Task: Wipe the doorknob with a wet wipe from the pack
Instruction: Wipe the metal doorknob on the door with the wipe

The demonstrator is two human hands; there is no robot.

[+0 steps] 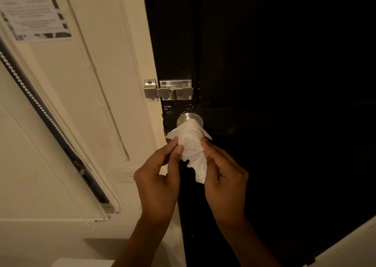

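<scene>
A round silver doorknob (188,119) sticks out of the black door (274,83). A crumpled white wet wipe (192,144) is draped over the knob's front, covering most of it. My left hand (157,177) pinches the wipe's left side between thumb and fingertips. My right hand (223,177) pinches its right side, with the wipe's loose tail hanging between both hands. The wipe pack is not in view.
A steel slide bolt (168,89) spans the door and the cream frame (142,83) just above the knob. A paper notice (34,8) hangs on the wall at top left. A wall switch (124,175) sits left of my hands.
</scene>
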